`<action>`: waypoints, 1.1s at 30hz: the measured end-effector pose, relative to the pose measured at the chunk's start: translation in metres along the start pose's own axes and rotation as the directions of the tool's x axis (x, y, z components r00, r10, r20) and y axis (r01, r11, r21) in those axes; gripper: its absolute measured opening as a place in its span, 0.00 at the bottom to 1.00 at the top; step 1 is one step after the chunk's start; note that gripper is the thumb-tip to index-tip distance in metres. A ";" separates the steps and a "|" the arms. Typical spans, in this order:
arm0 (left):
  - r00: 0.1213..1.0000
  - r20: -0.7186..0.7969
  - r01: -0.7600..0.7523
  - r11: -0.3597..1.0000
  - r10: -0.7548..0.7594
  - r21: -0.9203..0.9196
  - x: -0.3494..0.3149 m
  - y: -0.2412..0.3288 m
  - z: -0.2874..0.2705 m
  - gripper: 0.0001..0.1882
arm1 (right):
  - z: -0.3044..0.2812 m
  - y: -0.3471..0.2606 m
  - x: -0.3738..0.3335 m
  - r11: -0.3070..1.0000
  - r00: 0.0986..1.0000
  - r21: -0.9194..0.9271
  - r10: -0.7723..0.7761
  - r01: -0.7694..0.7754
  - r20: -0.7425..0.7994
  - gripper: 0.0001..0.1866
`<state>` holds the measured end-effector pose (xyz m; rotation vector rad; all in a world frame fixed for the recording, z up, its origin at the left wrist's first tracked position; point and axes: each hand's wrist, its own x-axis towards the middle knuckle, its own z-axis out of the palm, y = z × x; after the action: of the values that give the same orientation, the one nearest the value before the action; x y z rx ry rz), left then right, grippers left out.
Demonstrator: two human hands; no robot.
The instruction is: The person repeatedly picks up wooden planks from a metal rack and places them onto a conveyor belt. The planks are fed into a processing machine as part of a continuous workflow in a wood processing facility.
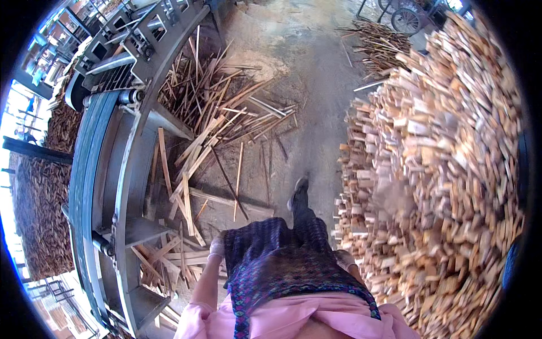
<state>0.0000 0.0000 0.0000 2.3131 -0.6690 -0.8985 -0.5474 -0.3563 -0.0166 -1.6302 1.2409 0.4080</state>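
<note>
My left hand (217,247), in a pale glove, hangs beside my left thigh at the edge of a dark patterned apron (276,265). Its fingers are too small and blurred to read, and no held thing shows. On the other side, my right hand (344,259), also pale-gloved, hangs partly behind the apron, fingers hidden. Close to it rises a large stack of short wood pieces (429,186). One dark shoe (299,192) is out in front of me on the floor.
A long machine with a green-blue belt (93,169) runs along my left. Loose wood strips (209,124) litter the floor beside it. A grey concrete path (322,96) leads ahead, with another strip pile (378,45) and a wheeled cart (405,20) at the far right.
</note>
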 end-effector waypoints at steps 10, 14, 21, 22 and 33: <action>0.938 0.069 0.336 0.940 -0.340 0.063 0.104 0.125 0.029 0.19 | -0.212 -0.324 0.181 0.961 0.971 -0.243 0.174 -0.132 0.164 0.21; 0.924 0.148 0.358 0.934 -0.353 -0.006 0.175 0.208 0.060 0.18 | -0.299 -0.311 0.339 0.959 0.995 -0.266 0.096 -0.100 -0.028 0.20; 0.916 0.234 0.337 0.942 -0.326 -0.008 0.329 0.321 0.081 0.16 | -0.443 -0.533 0.465 0.980 0.963 -0.098 -0.188 0.172 -0.192 0.29; 0.913 0.257 0.320 0.947 -0.316 0.028 0.352 0.327 0.080 0.15 | -0.454 -0.545 0.492 0.970 0.945 -0.105 -0.240 0.221 -0.223 0.29; 0.897 0.441 -0.189 0.883 -0.023 0.430 0.679 0.440 0.002 0.11 | -0.612 -0.551 0.611 0.897 0.967 -0.440 0.152 -0.049 0.203 0.32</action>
<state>0.3333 -0.7372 -0.0107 2.4731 -1.2919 -1.3557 0.0054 -1.2148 0.0744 -1.8252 1.1083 0.9715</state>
